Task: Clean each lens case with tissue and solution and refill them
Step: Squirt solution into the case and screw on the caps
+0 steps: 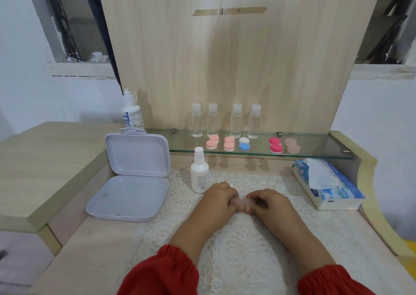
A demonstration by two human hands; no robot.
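Note:
A pale pink lens case [241, 202] lies on the lace mat, mostly hidden between my hands. My left hand [219, 201] grips its left end with curled fingers. My right hand [269, 202] grips its right end the same way. A white solution bottle [199, 173] with its cap on stands just left of my left hand. A blue tissue pack [326, 183] with one tissue sticking up lies at the right. Several other lens cases sit on the glass shelf [315, 153]: pink [212, 142], pink [229, 143], white and blue [244, 143], magenta [276, 144], and beige [292, 145].
An open lilac plastic box [130, 195] lies at the left, lid upright. A larger solution bottle [131, 112] stands behind it. Several clear small bottles [225, 121] line the back of the shelf. A raised wooden ledge [45, 159] borders the left side.

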